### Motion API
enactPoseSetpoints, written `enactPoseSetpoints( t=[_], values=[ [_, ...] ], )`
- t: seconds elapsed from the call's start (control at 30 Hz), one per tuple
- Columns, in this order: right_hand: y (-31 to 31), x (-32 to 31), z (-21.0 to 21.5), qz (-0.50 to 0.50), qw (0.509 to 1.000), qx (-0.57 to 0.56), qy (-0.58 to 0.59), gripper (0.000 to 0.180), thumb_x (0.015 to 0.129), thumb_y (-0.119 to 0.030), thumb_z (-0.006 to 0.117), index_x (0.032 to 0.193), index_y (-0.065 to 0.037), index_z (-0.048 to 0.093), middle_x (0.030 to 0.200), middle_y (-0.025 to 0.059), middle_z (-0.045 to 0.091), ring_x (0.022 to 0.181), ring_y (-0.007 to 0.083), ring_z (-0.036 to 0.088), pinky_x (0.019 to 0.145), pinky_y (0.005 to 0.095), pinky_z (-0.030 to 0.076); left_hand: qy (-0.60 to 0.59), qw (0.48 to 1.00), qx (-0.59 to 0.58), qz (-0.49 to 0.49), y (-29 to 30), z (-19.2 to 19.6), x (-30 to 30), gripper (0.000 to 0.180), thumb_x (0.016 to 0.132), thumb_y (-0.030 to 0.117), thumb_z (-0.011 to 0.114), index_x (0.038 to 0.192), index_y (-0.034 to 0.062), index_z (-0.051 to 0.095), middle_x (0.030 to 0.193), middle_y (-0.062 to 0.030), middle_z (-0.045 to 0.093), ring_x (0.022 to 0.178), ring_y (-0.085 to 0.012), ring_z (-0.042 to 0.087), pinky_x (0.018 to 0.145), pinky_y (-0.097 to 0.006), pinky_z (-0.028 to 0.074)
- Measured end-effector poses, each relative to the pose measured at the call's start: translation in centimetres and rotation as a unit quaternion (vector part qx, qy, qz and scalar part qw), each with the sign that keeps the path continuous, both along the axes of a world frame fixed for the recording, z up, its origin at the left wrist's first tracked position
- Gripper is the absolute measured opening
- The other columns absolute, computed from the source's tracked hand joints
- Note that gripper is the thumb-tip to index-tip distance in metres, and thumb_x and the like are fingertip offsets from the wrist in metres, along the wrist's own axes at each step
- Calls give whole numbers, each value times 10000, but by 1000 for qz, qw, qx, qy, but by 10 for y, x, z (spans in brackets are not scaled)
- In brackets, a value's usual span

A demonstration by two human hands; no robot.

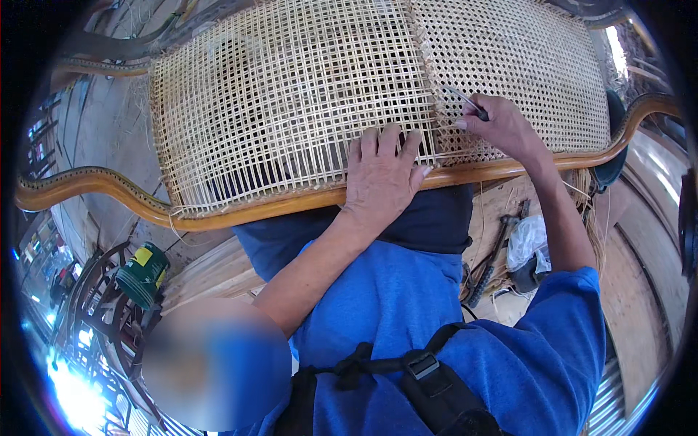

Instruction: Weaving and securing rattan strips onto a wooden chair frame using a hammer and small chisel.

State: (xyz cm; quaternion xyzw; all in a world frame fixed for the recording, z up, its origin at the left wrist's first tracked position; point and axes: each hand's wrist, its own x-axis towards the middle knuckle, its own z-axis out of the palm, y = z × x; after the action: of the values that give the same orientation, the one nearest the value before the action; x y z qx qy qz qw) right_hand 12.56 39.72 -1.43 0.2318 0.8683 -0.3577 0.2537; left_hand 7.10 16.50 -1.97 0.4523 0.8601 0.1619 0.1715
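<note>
A panel of pale woven cane (291,94) is stretched on a curved, varnished wooden frame (269,214) across my lap. Its left section has an open square weave with loose-looking strands near the front rail; the right section shows a denser weave with small holes. My left hand (382,178) lies over the front rail, fingers extended flat on the cane strands. Closed around a slim awl-like tool (466,99), my right hand (502,127) is above the seam (429,73) between both sections. The tool's metal shaft points away and to the left; much of its dark handle is hidden.
At lower left, a green bucket (142,275) with yellow patches stands beside dark curved wooden pieces (109,320). To my right on the floor are a clear plastic bag (529,241), a dark tool with a cord (488,269) and wooden boards (625,291). Loose cane fibres hang near the frame.
</note>
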Motion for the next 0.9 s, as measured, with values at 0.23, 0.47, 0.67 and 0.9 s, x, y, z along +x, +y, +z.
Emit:
enactPoseSetpoints(
  t=[0.23,0.47,0.67,0.9],
  values=[
    [-5,20,-14,71,995,63,39,216,870,-245,574,908,-33,557,731,173,613,678,354,613,624,435,485,17,999,-30,21,12,0,6,564,784,395,647,1214,49,528,1184,-129,449,1098,-329,414,927,-463,363],
    [15,16,24,-90,983,151,43,376,876,-384,594,946,-21,528,715,177,599,652,336,612,612,451,464,-78,989,86,-96,-20,31,-4,452,783,310,670,1118,24,570,1166,-131,512,1087,-339,486,902,-473,406],
    [-30,-5,47,135,991,16,-22,220,833,-197,574,986,-45,532,714,139,587,654,298,607,618,417,459,-244,961,50,-120,-78,25,-4,177,826,216,645,883,48,637,918,-67,618,800,-252,619,712,-328,513],
    [-19,-30,63,266,961,-29,-66,292,724,-211,680,994,-100,654,776,114,639,820,294,632,747,421,482,-313,948,28,-57,-94,8,-3,157,849,188,627,884,36,646,926,-101,637,854,-274,632,745,-342,514]
  ],
)
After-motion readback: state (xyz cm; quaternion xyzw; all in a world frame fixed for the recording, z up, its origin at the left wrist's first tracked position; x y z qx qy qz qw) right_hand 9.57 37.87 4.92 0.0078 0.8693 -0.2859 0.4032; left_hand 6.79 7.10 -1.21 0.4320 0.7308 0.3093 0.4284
